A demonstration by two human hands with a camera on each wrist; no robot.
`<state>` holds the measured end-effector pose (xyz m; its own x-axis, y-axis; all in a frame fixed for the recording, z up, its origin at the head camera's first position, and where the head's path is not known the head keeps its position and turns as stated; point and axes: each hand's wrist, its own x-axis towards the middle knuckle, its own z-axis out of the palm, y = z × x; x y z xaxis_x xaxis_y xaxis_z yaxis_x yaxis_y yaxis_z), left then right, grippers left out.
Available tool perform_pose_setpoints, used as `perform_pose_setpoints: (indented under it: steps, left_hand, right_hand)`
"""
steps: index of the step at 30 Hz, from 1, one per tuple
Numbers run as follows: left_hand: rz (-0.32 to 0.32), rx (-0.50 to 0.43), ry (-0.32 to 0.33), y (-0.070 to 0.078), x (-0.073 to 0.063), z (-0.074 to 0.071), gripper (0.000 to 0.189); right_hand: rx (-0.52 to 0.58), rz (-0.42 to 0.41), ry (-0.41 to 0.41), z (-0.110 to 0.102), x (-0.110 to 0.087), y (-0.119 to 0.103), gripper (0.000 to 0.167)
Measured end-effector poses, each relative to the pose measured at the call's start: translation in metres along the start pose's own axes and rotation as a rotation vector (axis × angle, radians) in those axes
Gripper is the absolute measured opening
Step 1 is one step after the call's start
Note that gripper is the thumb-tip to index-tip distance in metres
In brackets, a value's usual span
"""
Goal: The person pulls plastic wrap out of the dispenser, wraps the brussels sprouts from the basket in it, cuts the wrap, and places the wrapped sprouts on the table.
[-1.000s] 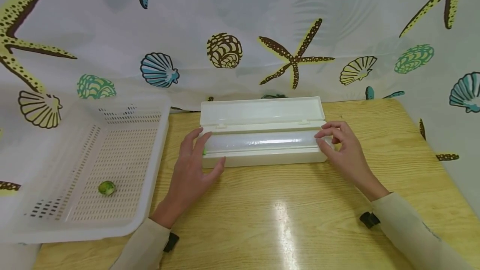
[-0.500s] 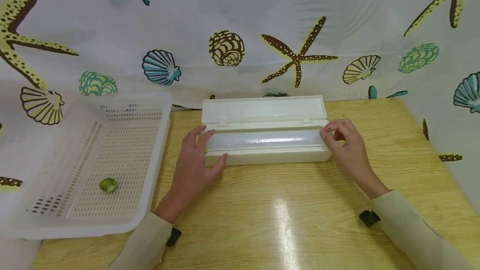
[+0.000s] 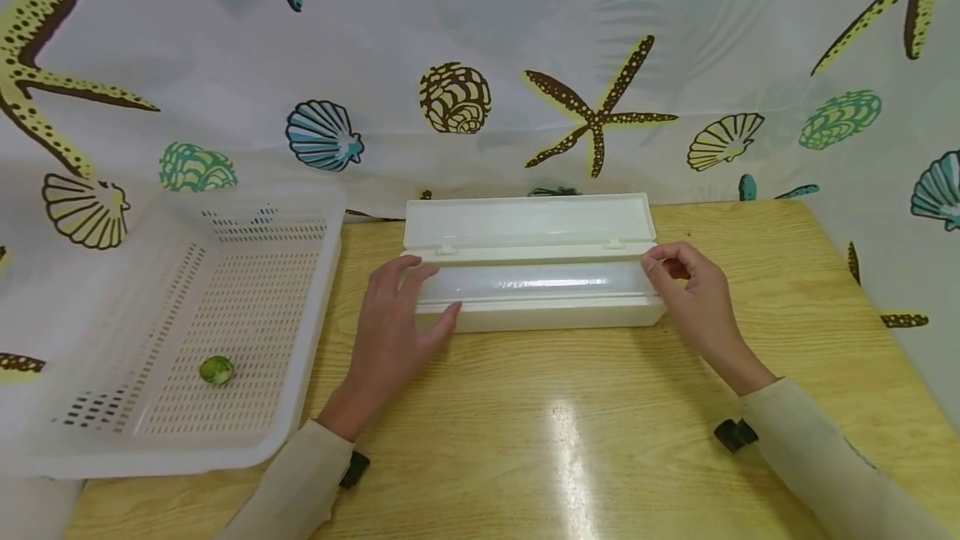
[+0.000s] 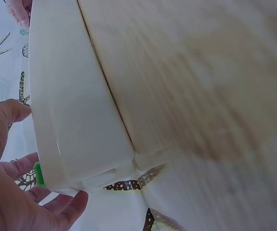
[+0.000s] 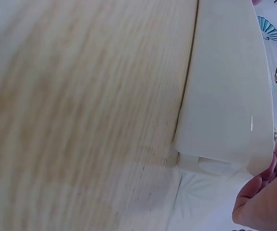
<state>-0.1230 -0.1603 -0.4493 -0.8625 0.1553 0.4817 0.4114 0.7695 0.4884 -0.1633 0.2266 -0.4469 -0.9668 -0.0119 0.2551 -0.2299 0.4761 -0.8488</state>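
Observation:
A long white cling film dispenser (image 3: 540, 322) lies on the table, its lid (image 3: 528, 221) tipped back against the curtain side. Inside is a shiny clear roll of cling film (image 3: 510, 280). My left hand (image 3: 393, 323) lies spread about the dispenser's left end, fingertips at the back and thumb near the front edge. The left wrist view shows a green tab (image 4: 39, 174) at that end, beside the fingers. At the right end, my right hand (image 3: 696, 298) pinches the film's edge between thumb and forefinger; the right wrist view partly hides this behind the dispenser's corner.
On the left stands a white perforated plastic basket (image 3: 303, 357) with a small green Brussels sprout (image 3: 217, 370) in it. A white curtain (image 3: 510, 23) printed with shells and starfish hangs behind the wooden table (image 3: 510, 440).
My right thumb and forefinger have closed together at the film's right edge. My left hand has shifted slightly right over the dispenser's end, covering the green tab in the head view.

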Motion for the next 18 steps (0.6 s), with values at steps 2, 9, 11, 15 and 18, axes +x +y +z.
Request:
perform_pose_setpoints:
  steps: [2, 9, 11, 15, 18]
  left_hand:
    - [-0.013, -0.001, 0.004, 0.0002, 0.0007, 0.0004, 0.051]
    - [-0.041, -0.006, 0.015, 0.0018, 0.0038, 0.0019, 0.044]
    - [-0.041, -0.005, 0.019, 0.0024, 0.0049, 0.0019, 0.04]
    - [-0.048, -0.012, 0.028, 0.0018, 0.0066, 0.0014, 0.033]
    - [-0.085, -0.036, 0.035, 0.0004, 0.0069, 0.0008, 0.027]
  right_hand:
    - [0.003, 0.006, 0.003, 0.0011, 0.0009, -0.0004, 0.025]
    - [0.085, 0.034, 0.027, 0.0037, 0.0039, -0.0001, 0.024]
    - [0.105, 0.049, 0.031, 0.0045, 0.0046, 0.0002, 0.025]
    - [0.123, 0.074, 0.033, 0.0056, 0.005, -0.0009, 0.029]
    - [0.133, 0.088, 0.031, 0.0061, 0.0052, -0.002, 0.031]
